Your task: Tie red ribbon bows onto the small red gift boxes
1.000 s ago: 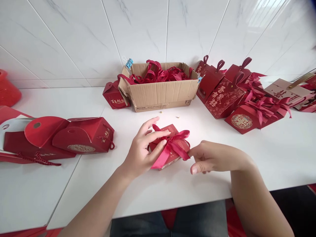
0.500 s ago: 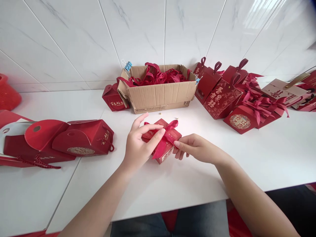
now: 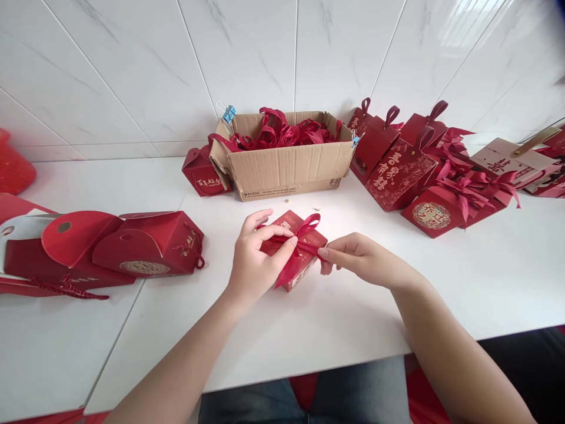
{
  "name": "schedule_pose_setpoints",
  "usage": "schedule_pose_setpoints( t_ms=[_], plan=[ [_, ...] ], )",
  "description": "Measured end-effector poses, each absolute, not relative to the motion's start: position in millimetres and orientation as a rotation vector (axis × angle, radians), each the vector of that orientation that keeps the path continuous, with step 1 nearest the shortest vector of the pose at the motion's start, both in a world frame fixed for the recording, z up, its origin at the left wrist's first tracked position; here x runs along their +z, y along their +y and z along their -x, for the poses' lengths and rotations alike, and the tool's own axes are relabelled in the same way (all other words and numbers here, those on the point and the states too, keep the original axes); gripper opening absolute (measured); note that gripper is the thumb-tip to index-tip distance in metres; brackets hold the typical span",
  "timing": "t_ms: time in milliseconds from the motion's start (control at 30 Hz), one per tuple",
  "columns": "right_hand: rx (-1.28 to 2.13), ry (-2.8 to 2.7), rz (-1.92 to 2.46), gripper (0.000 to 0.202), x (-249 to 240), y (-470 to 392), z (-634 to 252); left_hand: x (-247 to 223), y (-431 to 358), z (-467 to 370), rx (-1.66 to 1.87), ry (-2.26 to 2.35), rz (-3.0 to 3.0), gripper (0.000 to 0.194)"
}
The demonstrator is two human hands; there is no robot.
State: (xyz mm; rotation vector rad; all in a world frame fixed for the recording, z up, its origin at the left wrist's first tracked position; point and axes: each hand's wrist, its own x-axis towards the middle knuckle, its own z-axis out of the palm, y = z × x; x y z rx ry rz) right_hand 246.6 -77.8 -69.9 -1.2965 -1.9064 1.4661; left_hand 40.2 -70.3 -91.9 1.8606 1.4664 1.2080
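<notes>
In front of me on the white table lies a small red gift box (image 3: 286, 222) with gold print. A dark red ribbon (image 3: 289, 268) is tied across its top, with a loop standing up and a tail hanging over the near side. My left hand (image 3: 260, 247) is over the box's left part, thumb and fingers pinching the ribbon near the knot. At the box's right edge my right hand (image 3: 362, 259) pinches another stretch of the ribbon between thumb and fingers and holds it out taut. The fingertips hide part of the knot.
Behind the gift box stands a cardboard box (image 3: 291, 171) full of red ribbon, with blue binder clips (image 3: 228, 113). Several red boxes (image 3: 148, 250) lie at the left. More red boxes (image 3: 392, 174), some with bows, crowd the right. Two tiny gold bits (image 3: 317, 209) lie behind the gift box.
My right hand has drawn its end of the ribbon slightly to the right, and the ribbon is straighter. My left hand has shifted a little right, its fingers more curled.
</notes>
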Motion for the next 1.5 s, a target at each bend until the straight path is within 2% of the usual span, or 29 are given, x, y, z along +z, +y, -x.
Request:
schedule_pose_setpoints(
  t_ms=[900,1033,1200,1333,1433,1500],
  plan=[
    [1.396,-2.051,1.419,0.046,-55,-73,-282,-91,-67,-35,1.165,1.372,-1.876,0.012],
    [1.267,-1.789,1.491,0.049,-62,-68,-282,-85,-66,-25,1.148,1.248,-1.611,0.028],
    [1.112,-1.455,1.386,0.046,-81,-61,-261,-80,-63,-17,1.137,1.303,-1.563,0.018],
    [1.015,-1.468,1.207,0.044,-91,-63,-238,-81,-64,-21,1.103,1.319,-1.610,0.014],
    [0.826,-1.530,1.097,0.047,-92,-68,-227,-81,-64,-22,1.131,1.301,-1.599,0.009],
    [0.675,-1.639,1.055,0.043,-90,-70,-222,-81,-65,-21,1.123,1.283,-1.617,0.012]
  ],
)
